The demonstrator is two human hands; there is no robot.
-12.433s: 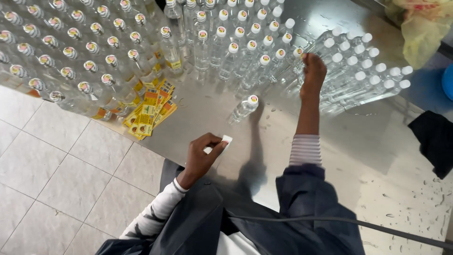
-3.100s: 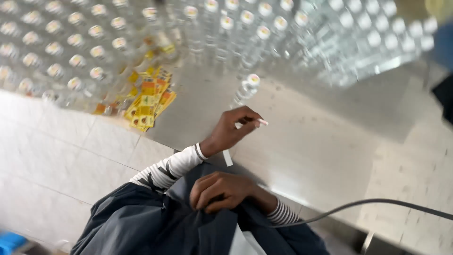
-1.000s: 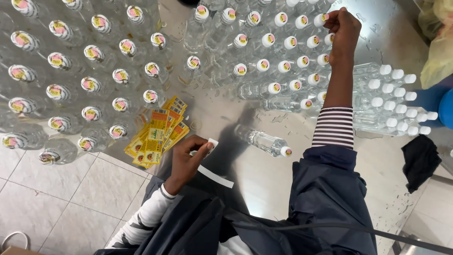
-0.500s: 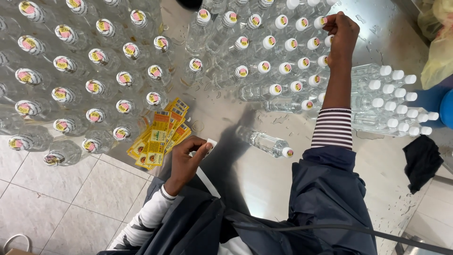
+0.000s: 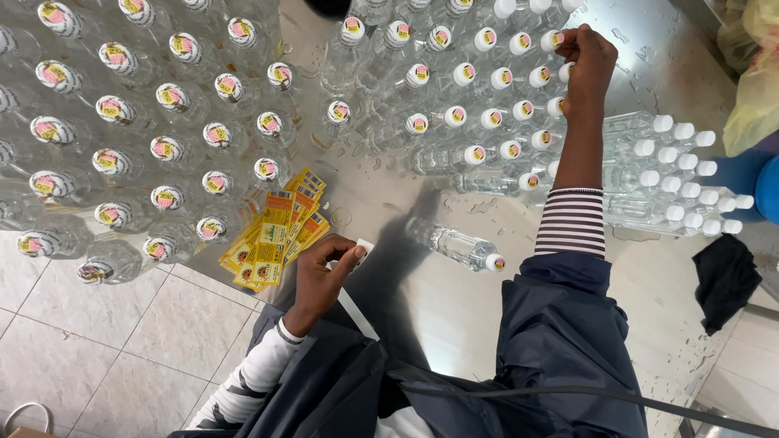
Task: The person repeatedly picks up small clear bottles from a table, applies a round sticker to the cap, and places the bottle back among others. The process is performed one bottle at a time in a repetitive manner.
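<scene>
1. The left hand (image 5: 323, 274) is closed. Its thumb and fingers pinch the end of a thin white paper strip (image 5: 362, 246). The rest of the strip hangs down toward the person's dark jacket.
2. The right hand (image 5: 586, 61) reaches far out over the shiny metal table (image 5: 454, 316). Its fingers are bent and pressed together on the white cap of a standing clear plastic bottle (image 5: 555, 39) in the back rows. I cannot tell if the hand grips the cap or only pushes on it.
3. Many caps near that hand have a small round pink and yellow sticker on top. So the step in hand looks like putting a sticker on this cap and pressing it flat.
4. One clear bottle lying on its side (image 5: 459, 246) rests alone on the table, between the two hands and touching neither.
5. A pile of yellow paper labels (image 5: 276, 231) lies just beside the left hand, at the table's edge.
6. At the right, a stack of lying bottles with plain white caps (image 5: 661, 170) sits close to the right arm.
7. A next move would call for a soft, careful touch. The bottles stand very close together, so a bump could knock them over. The sticker should sit in the middle of the cap.
</scene>
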